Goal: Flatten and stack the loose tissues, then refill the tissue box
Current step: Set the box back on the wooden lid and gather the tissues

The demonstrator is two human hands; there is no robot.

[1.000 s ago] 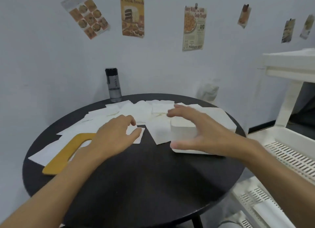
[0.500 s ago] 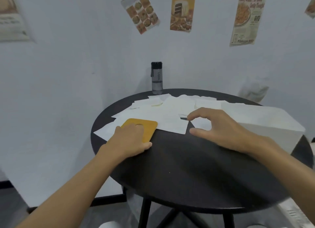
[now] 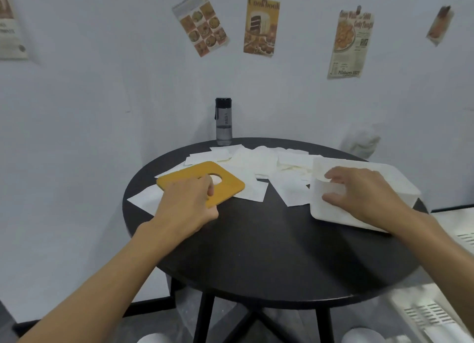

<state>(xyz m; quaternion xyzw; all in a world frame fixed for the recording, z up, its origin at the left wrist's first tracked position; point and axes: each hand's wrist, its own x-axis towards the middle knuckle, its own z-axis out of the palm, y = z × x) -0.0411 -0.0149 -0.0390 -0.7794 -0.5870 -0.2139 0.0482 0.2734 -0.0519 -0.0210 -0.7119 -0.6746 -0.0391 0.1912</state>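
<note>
Tissues (image 3: 256,168) lie loose and overlapping on the black round tabletop (image 3: 256,253), spread beyond both hands and across the gap between them. A few sheets reach under the left hand (image 3: 189,204), and 1 sheet points toward the near edge just left of the right hand (image 3: 366,191).

The left hand grips a flat yellow lid (image 3: 232,187) by its near edge. Its fingers are curled over the top, 1 fingertip sits by the oval hole, and the thumb is tucked at the edge below. The lid rests over the tissues, slanting away to the right of that hand.

The right hand holds the near left corner of a white box (image 3: 331,214). Its fingers are hooked over the rim and its thumb is pressed to the near wall. The box stands on the tabletop under and beyond this hand, close to the right edge, touching the nearest tissues. Whether anything lies inside it cannot be told.

Far beyond the left hand, a grey bottle (image 3: 223,122) with a black cap stands upright at the back edge. Paper posters (image 3: 261,26) hang on the wall above. A white slatted shelf (image 3: 448,314) sits low to the right of the right arm.
</note>
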